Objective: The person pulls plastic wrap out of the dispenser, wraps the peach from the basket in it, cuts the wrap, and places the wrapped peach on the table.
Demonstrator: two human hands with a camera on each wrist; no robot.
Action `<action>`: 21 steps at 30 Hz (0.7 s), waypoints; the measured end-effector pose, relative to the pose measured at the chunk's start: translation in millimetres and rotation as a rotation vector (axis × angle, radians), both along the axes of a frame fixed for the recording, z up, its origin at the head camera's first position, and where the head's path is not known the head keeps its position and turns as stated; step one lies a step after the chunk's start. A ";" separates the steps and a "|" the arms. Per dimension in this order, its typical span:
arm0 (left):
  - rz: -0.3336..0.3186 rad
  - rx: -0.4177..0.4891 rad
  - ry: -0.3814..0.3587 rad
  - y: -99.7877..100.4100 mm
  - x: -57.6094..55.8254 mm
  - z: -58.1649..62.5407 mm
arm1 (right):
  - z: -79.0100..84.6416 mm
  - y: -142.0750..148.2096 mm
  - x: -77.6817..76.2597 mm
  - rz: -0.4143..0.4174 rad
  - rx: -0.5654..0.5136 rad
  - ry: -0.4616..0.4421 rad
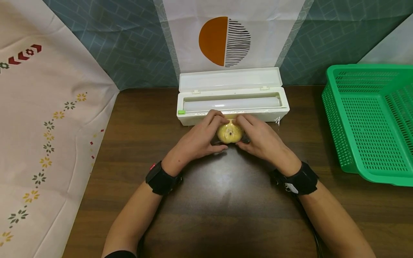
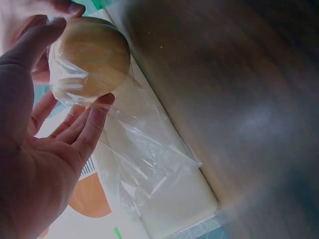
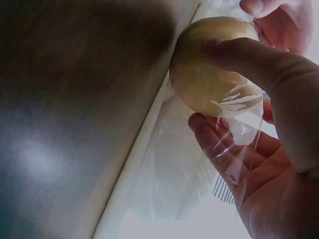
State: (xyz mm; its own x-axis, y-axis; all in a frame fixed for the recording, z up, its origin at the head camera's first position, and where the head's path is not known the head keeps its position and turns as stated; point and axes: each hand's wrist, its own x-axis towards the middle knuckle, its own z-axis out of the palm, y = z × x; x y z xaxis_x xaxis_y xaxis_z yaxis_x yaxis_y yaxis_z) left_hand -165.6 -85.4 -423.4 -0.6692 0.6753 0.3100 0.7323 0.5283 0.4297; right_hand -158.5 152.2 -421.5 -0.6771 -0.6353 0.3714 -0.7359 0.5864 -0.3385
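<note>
A round yellow fruit [image 1: 230,133], like an apple or a round pear, is held between both hands in front of the white box. Clear cling film [image 2: 144,149] covers part of it and trails toward the box. My left hand [image 1: 201,138] grips the fruit's left side, thumb near the front and fingers behind. From the right, my right hand [image 1: 261,139] holds it too; its thumb [image 3: 249,55] lies on the fruit in the right wrist view. The white cling film dispenser [image 1: 232,102] stands with its lid raised and a roll inside.
At the right of the wooden table [image 1: 222,222] stands a green plastic basket [image 1: 350,143]. A green slider [image 1: 181,112] sits on the dispenser's left end. White patterned cloth [image 1: 48,143] hangs at the left, and a printed cloth [image 1: 180,32] hangs behind the dispenser.
</note>
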 end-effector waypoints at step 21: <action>0.132 -0.074 0.125 7.4 5.7 -0.5 | -0.2 -0.6 -0.7 -0.012 -0.054 -0.054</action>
State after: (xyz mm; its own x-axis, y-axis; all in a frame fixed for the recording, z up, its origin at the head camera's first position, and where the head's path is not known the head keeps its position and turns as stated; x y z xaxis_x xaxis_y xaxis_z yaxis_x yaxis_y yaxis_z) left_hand -159.9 -78.0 -423.9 -0.7129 0.6081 0.3492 0.6997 0.6503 0.2959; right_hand -159.2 151.6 -421.7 -0.7045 -0.6069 0.3679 -0.7087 0.5751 -0.4087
